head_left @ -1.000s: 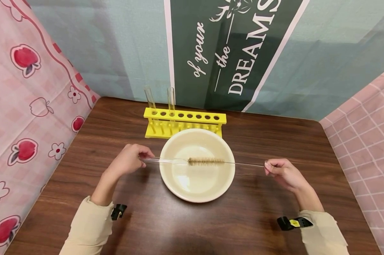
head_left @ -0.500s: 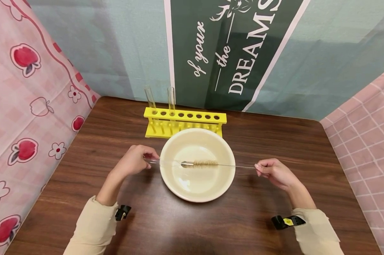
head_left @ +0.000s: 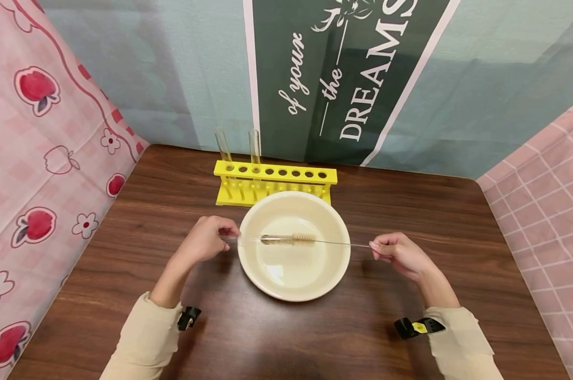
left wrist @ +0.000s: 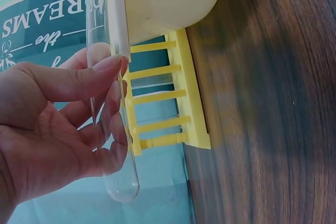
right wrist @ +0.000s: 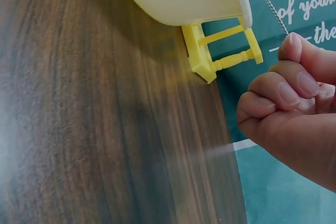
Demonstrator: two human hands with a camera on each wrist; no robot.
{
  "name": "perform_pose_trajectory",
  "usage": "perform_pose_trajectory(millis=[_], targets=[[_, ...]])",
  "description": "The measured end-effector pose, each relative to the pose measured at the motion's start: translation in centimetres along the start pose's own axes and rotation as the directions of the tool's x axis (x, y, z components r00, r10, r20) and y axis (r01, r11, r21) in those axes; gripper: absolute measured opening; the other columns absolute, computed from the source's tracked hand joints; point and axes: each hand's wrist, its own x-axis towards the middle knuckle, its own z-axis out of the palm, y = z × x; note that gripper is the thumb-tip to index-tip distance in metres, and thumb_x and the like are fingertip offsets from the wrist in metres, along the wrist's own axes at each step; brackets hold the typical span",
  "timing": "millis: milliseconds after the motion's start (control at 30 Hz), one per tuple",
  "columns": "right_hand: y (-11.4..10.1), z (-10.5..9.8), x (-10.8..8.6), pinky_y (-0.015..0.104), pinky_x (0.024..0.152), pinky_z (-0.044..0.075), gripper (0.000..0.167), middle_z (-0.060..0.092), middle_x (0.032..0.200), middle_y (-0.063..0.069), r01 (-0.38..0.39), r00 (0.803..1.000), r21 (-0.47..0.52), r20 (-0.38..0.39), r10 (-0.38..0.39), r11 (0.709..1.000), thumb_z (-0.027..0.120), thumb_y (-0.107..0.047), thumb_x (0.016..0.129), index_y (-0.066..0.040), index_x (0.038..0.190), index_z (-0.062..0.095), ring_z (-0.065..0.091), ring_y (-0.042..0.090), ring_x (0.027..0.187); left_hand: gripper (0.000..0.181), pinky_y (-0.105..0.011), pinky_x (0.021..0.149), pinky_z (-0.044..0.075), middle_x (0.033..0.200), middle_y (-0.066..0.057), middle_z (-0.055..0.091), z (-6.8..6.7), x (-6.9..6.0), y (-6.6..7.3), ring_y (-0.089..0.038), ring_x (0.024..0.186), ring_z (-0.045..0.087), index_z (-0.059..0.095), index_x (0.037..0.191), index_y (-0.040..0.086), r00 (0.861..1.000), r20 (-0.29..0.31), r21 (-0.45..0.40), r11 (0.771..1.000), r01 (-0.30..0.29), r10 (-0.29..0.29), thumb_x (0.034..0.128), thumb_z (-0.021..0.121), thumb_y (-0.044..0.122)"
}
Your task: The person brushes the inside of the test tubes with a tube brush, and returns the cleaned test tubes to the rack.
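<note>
My left hand [head_left: 205, 238] grips a clear glass test tube [left wrist: 122, 186] by its closed-end half, at the left rim of a cream basin [head_left: 293, 287]. The tube lies level, its mouth over the basin and pointing right. A test tube brush [head_left: 305, 239] with tan bristles reaches into that mouth; roughly the front half of the bristles is inside, the rest outside. Right of the basin, my right hand [head_left: 400, 253] pinches the brush's twisted wire handle [right wrist: 270, 4] between thumb and fingers. In the left wrist view, bristle tips show in the tube near the top edge.
Behind the basin stands a yellow test tube rack [head_left: 275, 171] holding two upright test tubes, one of them a clear tube [head_left: 255, 150] in the third hole. The brown wooden table [head_left: 286, 338] ends at a printed cloth backdrop [head_left: 196, 79].
My right hand has moved left, pushing the brush's bristles from the tube's mouth to about halfway in. My left hand has shifted slightly right with the tube.
</note>
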Motion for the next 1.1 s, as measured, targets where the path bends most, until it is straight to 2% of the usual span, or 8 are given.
perform_pose_trajectory(millis=[433,667,933,1100], targets=[[-0.7,0.6,0.3,0.021,0.06,0.039,0.031,0.051,0.065,-0.003,0.01,1.0,0.011,0.029,-0.01,1.0,0.045,0.002,0.091,-0.007,0.065,0.058,0.044,0.009,0.062,0.032,-0.032,0.065,0.047,0.074,-0.003,0.065,0.2,0.2,1.1,-0.017,0.07,0.058,0.069,0.079,0.006,1.0,-0.01,0.011,1.0,-0.014,0.014,0.0597,0.065,-0.019],[-1.1,1.2,0.6,0.021,0.057,0.033,0.031,0.049,0.063,-0.003,0.024,0.999,0.014,0.046,-0.025,1.0,0.044,0.003,0.091,-0.005,0.064,0.057,0.038,0.01,0.06,0.031,-0.03,0.061,0.044,0.07,-0.002,0.063,0.4,0.3,1.7,-0.016,0.065,0.054,0.069,0.077,0.007,0.999,-0.023,0.01,0.999,-0.037,0.038,0.0612,0.063,-0.019],[-1.7,2.1,1.0,0.021,0.057,0.035,0.029,0.049,0.063,-0.003,0.008,0.999,-0.036,0.039,-0.007,0.999,0.047,0.002,0.09,-0.004,0.064,0.057,0.039,0.009,0.059,0.033,-0.028,0.059,0.041,0.066,0.0,0.06,0.9,0.4,2.5,-0.013,0.061,0.049,0.069,0.073,0.008,0.997,-0.03,0.004,0.997,-0.075,0.075,0.0591,0.059,-0.02],[-1.8,3.1,1.8,0.021,0.058,0.037,0.026,0.051,0.063,-0.003,-0.004,0.999,-0.1,0.051,0.01,0.995,0.049,0.001,0.09,0.003,0.065,0.054,0.041,0.008,0.06,0.04,-0.027,0.06,0.04,0.067,0.002,0.059,1.4,0.5,3.3,-0.014,0.063,0.048,0.069,0.074,0.01,0.997,-0.001,0.024,0.996,-0.081,0.081,0.0568,0.052,-0.021]])
